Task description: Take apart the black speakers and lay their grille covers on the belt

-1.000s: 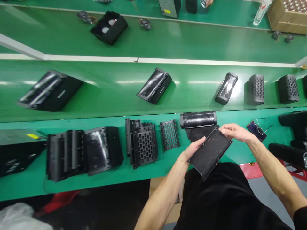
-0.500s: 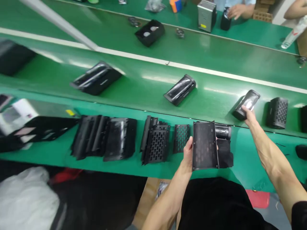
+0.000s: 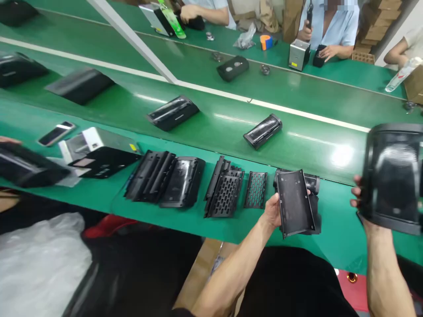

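Now the left hand (image 3: 273, 211) fingers pinch a black grille panel (image 3: 294, 202) above the counter (image 3: 333, 229); at three o'clock, the right hand (image 3: 358, 198) clasps a speaker body (image 3: 391, 176). Not yet joined.

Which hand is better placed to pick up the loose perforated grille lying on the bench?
Probably left. The left hand, though gripping the curved black panel, sits right beside the grille; the right hand holds the speaker shell far off.

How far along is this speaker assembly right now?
Done: nothing visibly joined. In hand: left hand holds a curved black panel; right hand holds a speaker body lifted off the conveyor belt. Left: the two parts are still apart.
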Action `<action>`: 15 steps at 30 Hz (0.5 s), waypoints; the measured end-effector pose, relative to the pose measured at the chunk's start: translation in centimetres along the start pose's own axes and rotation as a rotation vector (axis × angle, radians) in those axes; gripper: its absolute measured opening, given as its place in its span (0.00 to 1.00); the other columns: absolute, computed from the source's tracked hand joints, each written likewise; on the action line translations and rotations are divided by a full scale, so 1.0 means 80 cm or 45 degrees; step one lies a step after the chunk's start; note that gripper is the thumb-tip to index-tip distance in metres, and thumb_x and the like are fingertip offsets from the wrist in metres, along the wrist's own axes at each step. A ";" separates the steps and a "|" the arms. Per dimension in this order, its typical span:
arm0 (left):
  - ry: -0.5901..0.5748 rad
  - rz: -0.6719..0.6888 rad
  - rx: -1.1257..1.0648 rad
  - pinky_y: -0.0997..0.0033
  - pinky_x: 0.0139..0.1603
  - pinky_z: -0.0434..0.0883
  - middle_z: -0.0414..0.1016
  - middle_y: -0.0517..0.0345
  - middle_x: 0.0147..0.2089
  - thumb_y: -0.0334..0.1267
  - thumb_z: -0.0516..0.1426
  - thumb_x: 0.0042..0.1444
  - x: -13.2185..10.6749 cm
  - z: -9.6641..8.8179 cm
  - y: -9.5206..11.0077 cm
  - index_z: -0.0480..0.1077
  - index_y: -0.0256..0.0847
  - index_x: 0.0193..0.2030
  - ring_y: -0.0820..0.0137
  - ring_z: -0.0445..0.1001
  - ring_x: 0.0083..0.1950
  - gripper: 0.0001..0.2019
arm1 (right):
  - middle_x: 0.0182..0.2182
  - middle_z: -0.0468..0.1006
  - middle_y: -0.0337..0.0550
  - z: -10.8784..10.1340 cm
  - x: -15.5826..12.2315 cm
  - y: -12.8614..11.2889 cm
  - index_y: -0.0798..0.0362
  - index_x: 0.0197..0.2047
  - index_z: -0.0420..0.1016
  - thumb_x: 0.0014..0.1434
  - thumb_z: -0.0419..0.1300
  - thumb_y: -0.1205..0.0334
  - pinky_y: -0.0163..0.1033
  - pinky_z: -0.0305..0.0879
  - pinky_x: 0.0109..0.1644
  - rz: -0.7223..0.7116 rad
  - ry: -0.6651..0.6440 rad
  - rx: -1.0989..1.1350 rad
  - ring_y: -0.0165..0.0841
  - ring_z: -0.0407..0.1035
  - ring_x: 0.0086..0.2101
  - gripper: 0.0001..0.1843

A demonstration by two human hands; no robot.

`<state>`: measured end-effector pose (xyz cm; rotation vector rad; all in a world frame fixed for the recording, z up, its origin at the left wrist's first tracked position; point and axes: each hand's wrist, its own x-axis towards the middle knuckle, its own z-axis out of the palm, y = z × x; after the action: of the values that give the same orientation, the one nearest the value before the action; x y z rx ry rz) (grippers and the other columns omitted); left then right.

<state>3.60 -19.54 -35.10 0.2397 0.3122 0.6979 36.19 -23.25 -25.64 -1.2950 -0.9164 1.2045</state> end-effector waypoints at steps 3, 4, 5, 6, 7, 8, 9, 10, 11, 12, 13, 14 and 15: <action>-0.137 -0.046 0.051 0.44 0.69 0.68 0.80 0.31 0.61 0.67 0.71 0.45 -0.001 0.015 -0.004 0.69 0.29 0.71 0.38 0.73 0.69 0.54 | 0.63 0.78 0.60 0.027 -0.043 0.008 0.43 0.79 0.61 0.54 0.53 0.14 0.73 0.75 0.55 0.171 -0.111 0.100 0.62 0.79 0.54 0.60; -0.154 -0.048 0.063 0.44 0.70 0.67 0.80 0.32 0.62 0.66 0.71 0.46 -0.002 0.018 -0.006 0.69 0.30 0.71 0.38 0.73 0.70 0.53 | 0.64 0.77 0.59 0.033 -0.055 0.005 0.44 0.80 0.58 0.56 0.58 0.19 0.70 0.75 0.59 0.202 -0.139 0.042 0.62 0.78 0.57 0.59; -0.161 -0.048 0.076 0.44 0.71 0.66 0.80 0.32 0.62 0.65 0.72 0.46 -0.003 0.019 -0.009 0.69 0.31 0.71 0.38 0.73 0.70 0.53 | 0.66 0.75 0.58 0.039 -0.065 -0.001 0.44 0.81 0.54 0.57 0.63 0.25 0.67 0.74 0.62 0.205 -0.162 -0.069 0.61 0.76 0.60 0.58; -0.160 -0.040 0.088 0.44 0.71 0.66 0.81 0.33 0.62 0.64 0.72 0.47 -0.004 0.020 -0.012 0.70 0.32 0.71 0.39 0.74 0.69 0.51 | 0.68 0.73 0.57 0.045 -0.074 -0.009 0.45 0.82 0.50 0.57 0.67 0.30 0.64 0.74 0.64 0.185 -0.177 -0.206 0.59 0.73 0.63 0.59; -0.150 -0.021 0.101 0.44 0.70 0.67 0.82 0.34 0.61 0.62 0.73 0.47 -0.005 0.020 -0.016 0.72 0.33 0.69 0.40 0.75 0.67 0.48 | 0.70 0.71 0.56 0.052 -0.081 -0.017 0.45 0.83 0.46 0.57 0.69 0.33 0.61 0.73 0.65 0.157 -0.196 -0.352 0.58 0.71 0.65 0.62; -0.133 0.008 0.112 0.46 0.68 0.69 0.83 0.37 0.59 0.60 0.74 0.48 -0.004 0.019 -0.021 0.74 0.35 0.67 0.41 0.78 0.65 0.45 | 0.72 0.69 0.56 0.059 -0.087 -0.026 0.45 0.84 0.43 0.57 0.71 0.34 0.60 0.73 0.66 0.132 -0.217 -0.496 0.57 0.70 0.66 0.64; -0.113 0.047 0.119 0.48 0.66 0.71 0.85 0.39 0.57 0.58 0.74 0.48 -0.003 0.019 -0.026 0.77 0.36 0.64 0.43 0.80 0.61 0.41 | 0.72 0.68 0.56 0.067 -0.093 -0.033 0.45 0.84 0.41 0.57 0.72 0.36 0.60 0.72 0.66 0.112 -0.229 -0.633 0.57 0.70 0.66 0.65; -0.094 0.090 0.123 0.51 0.64 0.72 0.86 0.42 0.55 0.56 0.75 0.48 -0.002 0.019 -0.031 0.79 0.38 0.61 0.46 0.82 0.58 0.37 | 0.73 0.67 0.57 0.076 -0.097 -0.039 0.45 0.84 0.41 0.57 0.72 0.37 0.61 0.71 0.67 0.095 -0.232 -0.760 0.57 0.69 0.66 0.64; -0.079 0.128 0.127 0.53 0.62 0.73 0.86 0.44 0.54 0.55 0.76 0.48 0.000 0.020 -0.035 0.80 0.39 0.59 0.49 0.83 0.56 0.35 | 0.73 0.67 0.57 0.085 -0.101 -0.042 0.45 0.84 0.41 0.58 0.72 0.39 0.63 0.70 0.68 0.076 -0.229 -0.875 0.57 0.69 0.67 0.63; -0.078 0.146 0.133 0.55 0.60 0.74 0.86 0.45 0.53 0.54 0.76 0.47 0.001 0.021 -0.039 0.80 0.39 0.58 0.51 0.83 0.55 0.34 | 0.74 0.66 0.57 0.093 -0.104 -0.044 0.44 0.84 0.42 0.58 0.71 0.40 0.64 0.68 0.69 0.049 -0.227 -0.973 0.58 0.68 0.67 0.62; -0.086 0.152 0.143 0.56 0.60 0.75 0.86 0.45 0.53 0.54 0.77 0.46 0.003 0.023 -0.042 0.80 0.39 0.59 0.52 0.84 0.54 0.35 | 0.74 0.65 0.56 0.100 -0.106 -0.044 0.43 0.84 0.43 0.58 0.71 0.41 0.65 0.66 0.70 0.019 -0.229 -1.053 0.58 0.67 0.68 0.61; -0.099 0.154 0.153 0.57 0.60 0.75 0.86 0.45 0.54 0.54 0.77 0.46 0.004 0.025 -0.045 0.80 0.38 0.60 0.52 0.83 0.54 0.37 | 0.74 0.64 0.55 0.106 -0.108 -0.044 0.42 0.84 0.44 0.59 0.71 0.42 0.65 0.65 0.71 -0.009 -0.232 -1.116 0.58 0.66 0.69 0.60; -0.110 0.155 0.163 0.57 0.60 0.75 0.86 0.44 0.55 0.53 0.77 0.45 0.005 0.027 -0.046 0.79 0.38 0.61 0.52 0.83 0.55 0.38 | 0.74 0.64 0.54 0.110 -0.109 -0.042 0.41 0.84 0.43 0.59 0.70 0.43 0.65 0.65 0.70 -0.029 -0.241 -1.166 0.58 0.66 0.69 0.59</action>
<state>6.85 -22.27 -34.38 0.4118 0.2616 0.7866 26.42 -29.56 -20.23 -1.8757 -1.7313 0.9051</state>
